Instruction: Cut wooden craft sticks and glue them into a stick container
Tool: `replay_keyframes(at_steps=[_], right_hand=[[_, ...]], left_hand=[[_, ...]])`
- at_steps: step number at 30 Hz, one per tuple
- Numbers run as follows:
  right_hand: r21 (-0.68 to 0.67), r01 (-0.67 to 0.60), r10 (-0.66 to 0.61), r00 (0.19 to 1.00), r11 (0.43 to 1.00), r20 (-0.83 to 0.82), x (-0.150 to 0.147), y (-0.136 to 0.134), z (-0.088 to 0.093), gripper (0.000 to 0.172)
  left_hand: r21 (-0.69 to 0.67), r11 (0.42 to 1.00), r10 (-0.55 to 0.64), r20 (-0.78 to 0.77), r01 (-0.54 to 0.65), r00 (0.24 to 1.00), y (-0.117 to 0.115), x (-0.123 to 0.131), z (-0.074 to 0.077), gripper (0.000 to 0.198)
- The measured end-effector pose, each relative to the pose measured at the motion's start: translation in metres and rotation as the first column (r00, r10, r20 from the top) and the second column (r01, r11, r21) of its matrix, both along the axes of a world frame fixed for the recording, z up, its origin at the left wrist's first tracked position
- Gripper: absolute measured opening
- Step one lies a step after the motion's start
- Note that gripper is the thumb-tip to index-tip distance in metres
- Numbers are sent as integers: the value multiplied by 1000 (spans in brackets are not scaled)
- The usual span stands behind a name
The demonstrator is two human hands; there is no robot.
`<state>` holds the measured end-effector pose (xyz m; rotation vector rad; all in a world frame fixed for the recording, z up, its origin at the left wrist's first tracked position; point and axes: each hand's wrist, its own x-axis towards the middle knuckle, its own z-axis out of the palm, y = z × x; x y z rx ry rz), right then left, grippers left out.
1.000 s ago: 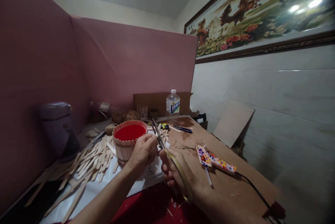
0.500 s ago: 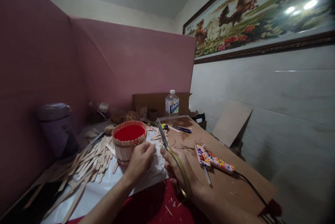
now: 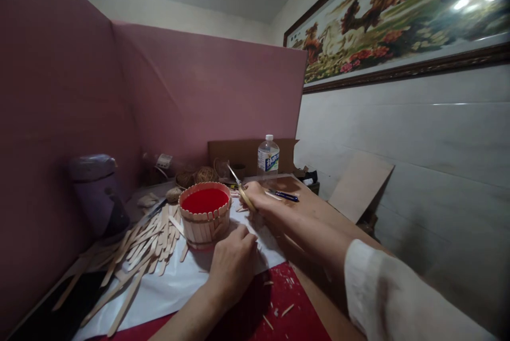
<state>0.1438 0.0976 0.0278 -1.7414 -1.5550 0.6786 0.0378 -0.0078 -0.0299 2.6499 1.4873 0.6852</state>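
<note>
My right hand (image 3: 255, 196) grips a pair of scissors (image 3: 247, 198) by the yellow handles, reaching over the far part of the table, with the blades pointing up and to the left. My left hand (image 3: 236, 256) is closed near the table's front, just right of a round basket (image 3: 205, 228) made of upright wooden craft sticks with a red inside. Anything in its fingers is hidden from view. Left of the basket lies a loose heap of wooden craft sticks (image 3: 137, 253) on a white sheet (image 3: 175, 288).
A blue utility knife (image 3: 285, 196) lies beyond my right forearm. Farther back stand a clear bottle (image 3: 268, 156) and balls of twine (image 3: 206, 175). A purple tumbler (image 3: 98, 197) is at the left. Wood scraps (image 3: 287, 309) litter the red cloth (image 3: 297, 290).
My right hand has carried the scissors forward, away from me. My left hand has come slightly nearer to me. My right arm now covers the spot where the flowered glue gun lay.
</note>
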Motion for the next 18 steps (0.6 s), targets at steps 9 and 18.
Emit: replay_keyframes(at_steps=[9, 18], right_hand=[[-62, 45, -22, 944, 997, 329, -41, 55, -30, 26], [-76, 51, -21, 935, 996, 354, -47, 64, -34, 26]], left_hand=[[30, 999, -44, -40, 45, 998, 2, 0, -8, 22], [36, 999, -35, -58, 37, 998, 1, 0, -10, 22]])
